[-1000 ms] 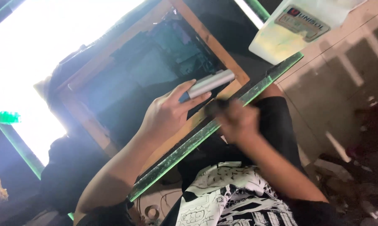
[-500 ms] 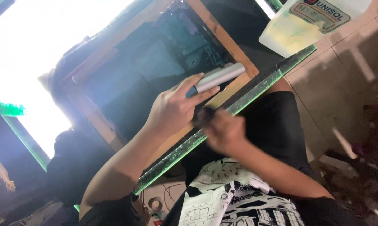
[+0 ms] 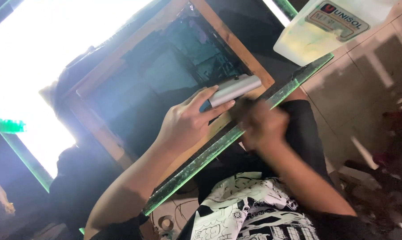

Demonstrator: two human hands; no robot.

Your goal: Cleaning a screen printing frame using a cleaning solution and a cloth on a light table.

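Observation:
My left hand (image 3: 187,122) rests on the lower rail of a wooden frame (image 3: 230,42) with a dark mesh screen inside it. This hand grips a grey cylinder-shaped tool (image 3: 234,90) with a dark blue end, lying across the rail. My right hand (image 3: 261,124) is blurred by motion. It sits just right of the left hand, at the frame's edge above the green glass edge (image 3: 201,162) of the table. Its fingers look curled, and something dark shows at their tips, but the grip is unclear.
A white plastic container (image 3: 330,31) with a label stands at the top right on the tiled floor (image 3: 365,98). Bright light glares from the glass at the upper left. A tape roll (image 3: 167,222) lies below the table near my patterned shirt.
My right hand has shifted back and forth along the frame's lower edge and is now further up to the right. The left hand keeps hold of the grey tool.

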